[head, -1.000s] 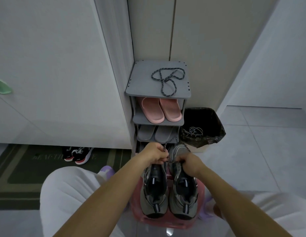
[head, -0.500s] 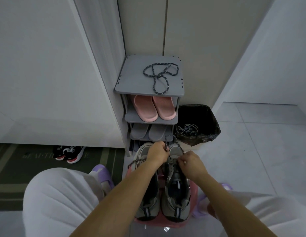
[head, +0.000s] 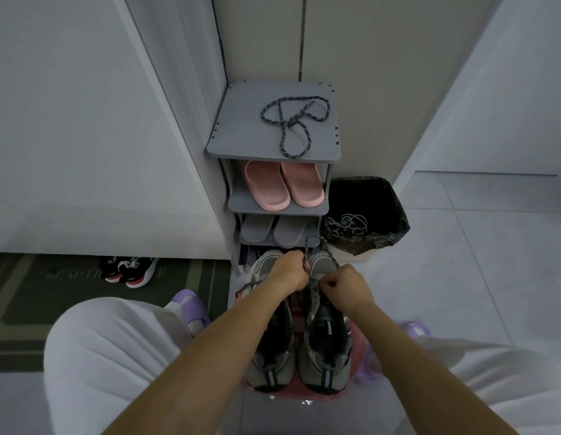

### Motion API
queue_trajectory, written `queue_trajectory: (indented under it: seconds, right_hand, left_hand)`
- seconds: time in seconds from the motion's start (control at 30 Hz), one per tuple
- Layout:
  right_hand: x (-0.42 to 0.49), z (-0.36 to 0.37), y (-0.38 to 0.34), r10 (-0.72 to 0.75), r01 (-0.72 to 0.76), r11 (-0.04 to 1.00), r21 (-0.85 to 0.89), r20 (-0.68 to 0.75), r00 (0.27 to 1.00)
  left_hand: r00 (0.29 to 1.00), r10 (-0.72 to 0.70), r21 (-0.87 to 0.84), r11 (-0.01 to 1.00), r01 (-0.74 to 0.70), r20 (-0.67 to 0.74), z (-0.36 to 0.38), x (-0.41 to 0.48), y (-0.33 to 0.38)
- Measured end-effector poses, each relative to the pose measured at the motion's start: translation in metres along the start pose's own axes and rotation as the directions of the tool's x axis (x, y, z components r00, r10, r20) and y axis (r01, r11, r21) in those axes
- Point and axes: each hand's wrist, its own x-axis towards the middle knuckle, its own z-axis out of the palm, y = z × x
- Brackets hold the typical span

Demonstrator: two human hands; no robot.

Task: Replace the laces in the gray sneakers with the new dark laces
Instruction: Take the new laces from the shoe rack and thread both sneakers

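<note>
Hands are barely shifted | left hand (head: 288,274): grip pinched on dark lace (head: 307,246), loop held up for slack | right hand (head: 348,288): grip pinched on the same lace lower down | gray sneakers (head: 326,350) steadied on pink stool (head: 356,339) | spare lace (head: 293,124) kept on shelf (head: 241,133)

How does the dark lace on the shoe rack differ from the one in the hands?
The rack lace lies flat, looped and untouched on the shoe rack. The held lace arches upward, pinched by the left hand and right hand over a gray sneaker. Both are dark, speckled cord.
</note>
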Motion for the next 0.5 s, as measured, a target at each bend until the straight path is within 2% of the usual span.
queue_trajectory:
  seconds: [0.2, 0.4, 0.5]
  right_hand:
    - [0.000, 0.007, 0.000, 0.053, -0.050, 0.996, 0.069, -0.041, 0.998]
    - [-0.009, 0.012, -0.012, 0.255, -0.232, 0.944, 0.235, -0.074, 0.964]
    - [-0.012, 0.014, -0.017, 0.301, -0.281, 0.946, 0.161, -0.117, 0.946]
  left_hand:
    - [0.999, 0.031, 0.003, 1.000, -0.031, 0.036, 0.001, 0.003, 0.008]
    - [1.000, 0.029, 0.000, 1.000, -0.029, 0.008, 0.008, 0.002, 0.011]
    - [1.000, -0.010, 0.000, 1.000, 0.010, -0.027, 0.011, 0.000, 0.012]
